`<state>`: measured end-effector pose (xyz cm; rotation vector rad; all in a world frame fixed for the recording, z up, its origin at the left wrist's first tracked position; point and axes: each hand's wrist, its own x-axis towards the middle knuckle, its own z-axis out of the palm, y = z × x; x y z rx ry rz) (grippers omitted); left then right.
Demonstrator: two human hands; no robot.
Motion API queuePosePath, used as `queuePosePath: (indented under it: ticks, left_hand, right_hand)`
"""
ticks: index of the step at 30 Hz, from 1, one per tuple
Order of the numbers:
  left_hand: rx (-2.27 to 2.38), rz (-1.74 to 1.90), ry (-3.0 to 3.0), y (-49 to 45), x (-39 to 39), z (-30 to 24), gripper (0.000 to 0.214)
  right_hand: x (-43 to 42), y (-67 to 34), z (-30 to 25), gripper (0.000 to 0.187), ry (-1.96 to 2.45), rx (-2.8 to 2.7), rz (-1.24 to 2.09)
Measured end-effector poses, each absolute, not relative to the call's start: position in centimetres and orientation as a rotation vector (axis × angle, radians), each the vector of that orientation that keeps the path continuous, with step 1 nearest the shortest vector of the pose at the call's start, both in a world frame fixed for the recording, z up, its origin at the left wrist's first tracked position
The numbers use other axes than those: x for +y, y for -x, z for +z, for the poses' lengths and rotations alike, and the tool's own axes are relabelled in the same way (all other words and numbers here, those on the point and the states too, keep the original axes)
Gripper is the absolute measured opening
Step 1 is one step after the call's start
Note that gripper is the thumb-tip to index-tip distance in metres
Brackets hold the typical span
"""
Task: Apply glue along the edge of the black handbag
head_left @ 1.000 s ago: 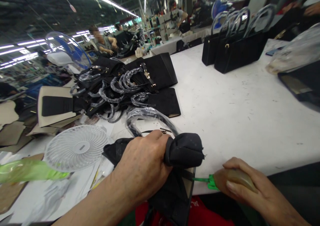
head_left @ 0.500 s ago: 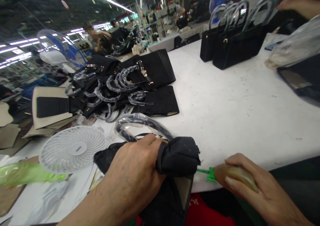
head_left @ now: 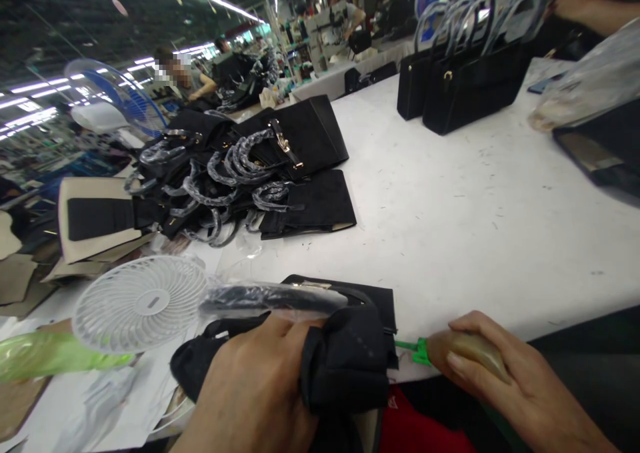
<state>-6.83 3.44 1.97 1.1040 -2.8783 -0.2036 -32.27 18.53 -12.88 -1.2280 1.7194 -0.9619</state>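
Just right of the white fan (head_left: 140, 303), at the near edge of the surface (head_left: 475, 219), is the black bag (head_left: 350, 366) I am watching. Its plastic-wrapped handle (head_left: 270, 297) lies flat and points toward the fan. The left hand (head_left: 250, 393) is closed tight round a bunch of the bag's cloth, with the back of the hand up.

Farther right of the fan, the right hand (head_left: 505, 379) is curled round a small brown bottle (head_left: 463, 353), fingers laid over it. The bottle's green tip (head_left: 413, 351) touches the bag's right side.

I think the tip could slip and make a mess on the bag or the surface if the squeeze is too hard or the cloth moves. Part of the bag hangs over the edge, so I would worry about it sliding down if the left hand lets go.

Behind the fan is a pile of more black bags (head_left: 240, 173).
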Motion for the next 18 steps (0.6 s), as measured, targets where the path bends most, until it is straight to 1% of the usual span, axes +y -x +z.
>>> queuePosePath:
  ticks: [3, 9, 13, 18]
  left_hand:
    - [-2.899, -0.162, -1.048, 6.2, 3.9, 1.6, 0.041]
    - [-2.957, -0.02, -0.996, 4.5, 4.3, 0.4, 0.037]
    - [-2.989, -0.01, -0.994, 4.0, 4.1, -0.1, 0.043]
    - [-2.887, -0.078, -1.036, 4.5, 4.2, -0.1, 0.048]
  right_hand:
    - [18.7, 32.3, -13.2, 0.029, 1.232, 1.753, -1.012]
    - [19.0, 32.6, -13.4, 0.032, 1.222, 1.797, -0.967]
    - [19.0, 32.8, -13.2, 0.031, 1.206, 1.751, -0.98]
    - [18.9, 32.6, -13.1, 0.029, 1.207, 1.798, -0.992]
